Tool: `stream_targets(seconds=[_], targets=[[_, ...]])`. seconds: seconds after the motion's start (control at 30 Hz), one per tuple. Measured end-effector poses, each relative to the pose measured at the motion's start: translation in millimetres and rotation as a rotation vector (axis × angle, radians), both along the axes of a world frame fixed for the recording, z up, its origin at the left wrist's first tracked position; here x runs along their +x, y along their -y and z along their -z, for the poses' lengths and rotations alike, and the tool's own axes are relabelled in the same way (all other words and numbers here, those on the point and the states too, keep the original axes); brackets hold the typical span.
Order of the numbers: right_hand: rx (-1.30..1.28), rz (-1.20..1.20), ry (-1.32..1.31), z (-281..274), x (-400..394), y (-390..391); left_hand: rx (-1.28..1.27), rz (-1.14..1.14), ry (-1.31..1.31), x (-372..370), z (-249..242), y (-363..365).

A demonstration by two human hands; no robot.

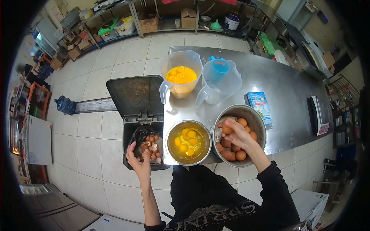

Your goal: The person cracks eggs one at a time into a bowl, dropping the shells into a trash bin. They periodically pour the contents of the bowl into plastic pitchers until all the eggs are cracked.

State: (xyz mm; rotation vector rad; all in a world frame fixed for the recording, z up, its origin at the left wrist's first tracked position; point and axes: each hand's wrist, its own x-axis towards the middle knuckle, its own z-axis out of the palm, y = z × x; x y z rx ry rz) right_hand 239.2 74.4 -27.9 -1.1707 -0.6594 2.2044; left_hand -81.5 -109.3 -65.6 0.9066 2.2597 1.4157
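My right hand is closed around a brown egg over a large metal pot that holds several brown eggs. To its left, a metal bowl contains several cracked yolks in clear egg white. Over the open black bin, my left hand has its fingers apart and nothing in it. Broken shells lie in the bin's black liner. A clear jug with many yolks stands behind the bowl. Beside it, another jug has a blue cup inside.
A blue and white carton lies on the steel table, with a scale at its right end. The bin's lid stands raised. On the floor to the left is a blue water bottle. Shelves line the back wall.
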Motion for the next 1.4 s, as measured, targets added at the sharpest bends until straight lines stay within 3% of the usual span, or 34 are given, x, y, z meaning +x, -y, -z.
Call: stream_targets(seconds=[0.1,0.2,0.23,0.33,0.37,0.5,0.63,0.7,0.8,0.9,1.0,1.2,1.4], targets=[[0.003,-0.009,-0.403,-34.3,-7.7,3.0,0.004,0.020,-0.006,6.4,-8.9,-8.7],[0.716,-0.077,0.018,-57.3,-28.8,19.8,0.060,0.052,-0.009,9.1,-8.1,-19.6],[1.121,-0.077,0.138,-42.3,-33.9,18.4,0.091,0.046,0.014,12.6,-8.1,-25.0],[1.612,-0.170,0.517,-15.9,-41.5,8.5,0.139,0.102,0.206,28.9,-11.0,-41.8],[1.569,-0.322,0.614,3.9,-37.1,4.7,0.171,0.140,0.200,36.4,-7.3,-48.3],[1.545,-0.355,0.643,-11.2,-42.5,7.5,0.185,0.403,0.200,71.1,-38.8,-67.3],[0.788,-0.257,0.224,-46.1,-61.4,22.9,0.252,0.699,0.127,100.2,-82.8,-84.4],[0.419,-0.292,0.069,-57.1,-67.2,24.8,0.251,0.695,0.258,101.5,-84.1,-85.3],[0.697,-0.450,0.114,-56.7,-63.4,20.1,0.256,0.709,0.336,93.5,-84.2,-83.6],[0.817,-0.480,0.071,-59.3,-63.5,22.2,0.186,0.754,0.286,79.4,-91.8,-78.4],[0.954,-0.542,0.198,-48.8,-66.0,19.1,0.192,0.738,0.270,79.8,-85.9,-76.1],[0.925,-0.720,0.226,-37.5,-73.9,13.5,0.117,0.720,0.259,73.6,-71.1,-66.2],[1.135,-0.820,0.270,-34.1,-86.6,12.4,0.091,0.670,0.242,74.3,-62.3,-65.1]])
